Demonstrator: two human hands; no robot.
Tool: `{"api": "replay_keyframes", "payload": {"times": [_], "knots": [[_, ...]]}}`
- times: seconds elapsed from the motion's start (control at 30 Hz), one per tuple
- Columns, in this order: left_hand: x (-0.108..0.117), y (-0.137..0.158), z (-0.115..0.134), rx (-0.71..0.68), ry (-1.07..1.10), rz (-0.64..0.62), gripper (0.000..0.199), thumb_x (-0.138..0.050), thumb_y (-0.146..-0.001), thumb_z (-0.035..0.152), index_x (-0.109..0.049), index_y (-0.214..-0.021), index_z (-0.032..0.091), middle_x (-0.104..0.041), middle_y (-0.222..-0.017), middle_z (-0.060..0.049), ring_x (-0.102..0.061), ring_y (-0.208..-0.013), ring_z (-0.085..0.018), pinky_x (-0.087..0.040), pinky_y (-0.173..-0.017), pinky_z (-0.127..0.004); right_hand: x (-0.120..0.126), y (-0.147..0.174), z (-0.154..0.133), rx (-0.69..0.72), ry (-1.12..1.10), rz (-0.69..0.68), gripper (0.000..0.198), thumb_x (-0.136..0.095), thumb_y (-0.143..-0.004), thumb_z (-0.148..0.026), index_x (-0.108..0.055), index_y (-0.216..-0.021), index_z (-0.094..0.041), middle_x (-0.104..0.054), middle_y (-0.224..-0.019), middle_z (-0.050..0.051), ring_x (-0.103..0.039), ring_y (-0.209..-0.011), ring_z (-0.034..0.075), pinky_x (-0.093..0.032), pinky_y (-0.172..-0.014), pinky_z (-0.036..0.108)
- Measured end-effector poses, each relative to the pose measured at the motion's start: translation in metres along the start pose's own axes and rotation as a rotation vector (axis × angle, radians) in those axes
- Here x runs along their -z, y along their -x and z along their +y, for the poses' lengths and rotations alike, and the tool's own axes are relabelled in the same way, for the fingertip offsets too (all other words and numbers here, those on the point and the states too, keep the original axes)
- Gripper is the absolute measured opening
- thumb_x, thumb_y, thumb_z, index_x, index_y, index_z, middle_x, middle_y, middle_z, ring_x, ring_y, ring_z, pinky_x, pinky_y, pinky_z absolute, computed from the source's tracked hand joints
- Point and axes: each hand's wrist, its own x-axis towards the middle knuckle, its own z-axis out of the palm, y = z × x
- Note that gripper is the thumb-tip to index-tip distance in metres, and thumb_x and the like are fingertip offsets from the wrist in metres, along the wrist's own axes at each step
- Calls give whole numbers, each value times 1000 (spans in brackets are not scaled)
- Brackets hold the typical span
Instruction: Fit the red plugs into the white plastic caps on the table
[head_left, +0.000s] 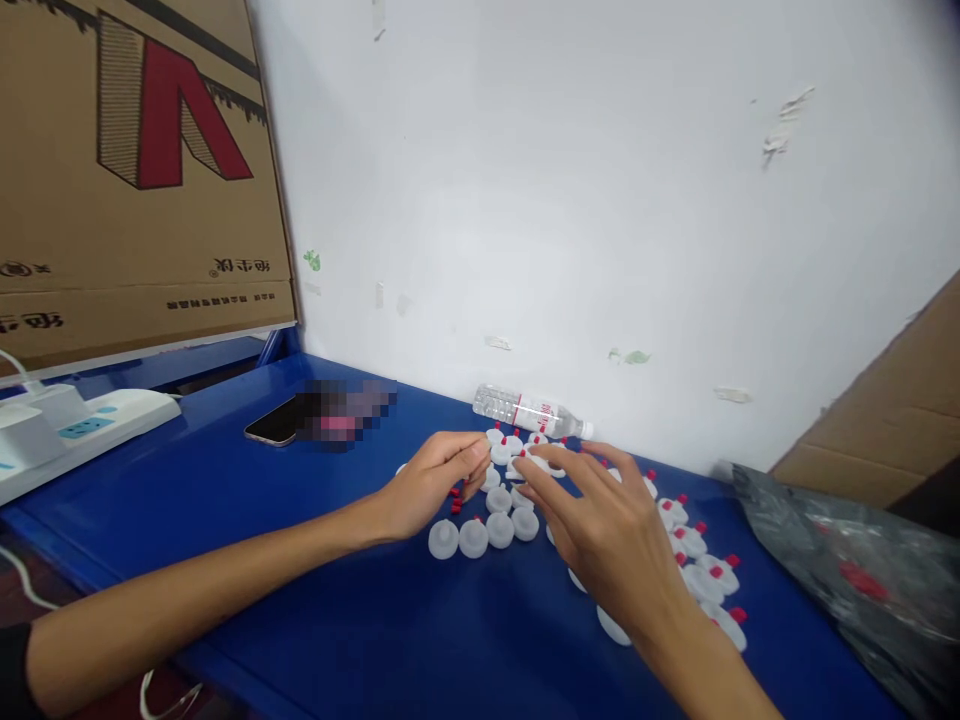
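Note:
My left hand (442, 478) is closed, thumb pressed against the curled fingers. What it holds, if anything, is hidden. Small red caps (455, 508) show just under its fingers; I cannot tell if they are in the hand or on the table. My right hand (604, 515) hovers over the white pieces, its fingers bent and apart, with no object visible in its grip. Below the left hand sit round white plastic pieces (472, 538) with short spouts, several without a red cap. To the right of my right hand, several similar white pieces (705, 582) carry red caps.
A clear water bottle (529, 410) lies on its side by the wall. A phone (271, 422) and a blurred-out patch are at the left of the blue table (315, 610). Farther left is a white power strip (112, 425). A grey plastic bag (847, 560) lies at the right edge.

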Motion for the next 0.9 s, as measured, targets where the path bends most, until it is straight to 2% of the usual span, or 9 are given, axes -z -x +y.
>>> {"api": "replay_keyframes", "payload": {"times": [0.13, 0.23, 0.4, 0.6, 0.67, 0.9], "knots": [[5, -2, -3, -123, -568, 48, 30, -40, -104, 27, -56, -81, 18, -59, -79, -3, -48, -83, -20, -40, -78, -35, -4, 1, 3, -92, -2, -18, 24, -56, -99, -17, -64, -121, -20, -72, -118, 7, -67, -101, 21, -39, -103, 41], [5, -2, -6, -156, -740, 19, 23, -42, -101, 20, -60, -85, 17, -60, -83, -5, -48, -83, -21, -40, -77, -35, -7, 3, 5, -165, -13, -37, 22, -53, -99, -15, -64, -118, -20, -71, -120, 9, -68, -104, 22, -40, -101, 41], [5, -1, -10, -112, -827, -17, 27, -43, -99, 16, -61, -79, 16, -58, -82, -6, -48, -81, -21, -40, -73, -35, -11, 8, 11, -192, -3, -99, 18, -53, -98, -14, -68, -105, -21, -71, -119, 8, -67, -97, 24, -43, -93, 42], [6, -1, -20, -127, -921, -28, 18, -47, -94, 13, -65, -97, 16, -62, -88, -8, -49, -84, -23, -41, -78, -38, -17, 15, 17, -250, 46, -163, 20, -53, -101, -27, -71, -96, -22, -67, -112, 10, -64, -92, 25, -44, -79, 39], [7, -2, -22, -121, -938, -38, 19, -47, -94, 13, -65, -97, 16, -63, -88, -8, -50, -84, -23, -41, -77, -38, -18, 17, 19, -273, 57, -196, 20, -53, -101, -28, -72, -95, -23, -66, -109, 9, -63, -90, 24, -42, -76, 38], [7, -2, -19, -134, -915, -37, 22, -45, -98, 16, -64, -89, 16, -61, -82, -7, -49, -81, -22, -40, -77, -37, -17, 18, 20, -265, 71, -209, 15, -50, -102, -26, -65, -101, -23, -71, -93, 5, -65, -79, 22, -41, -78, 37]]}}
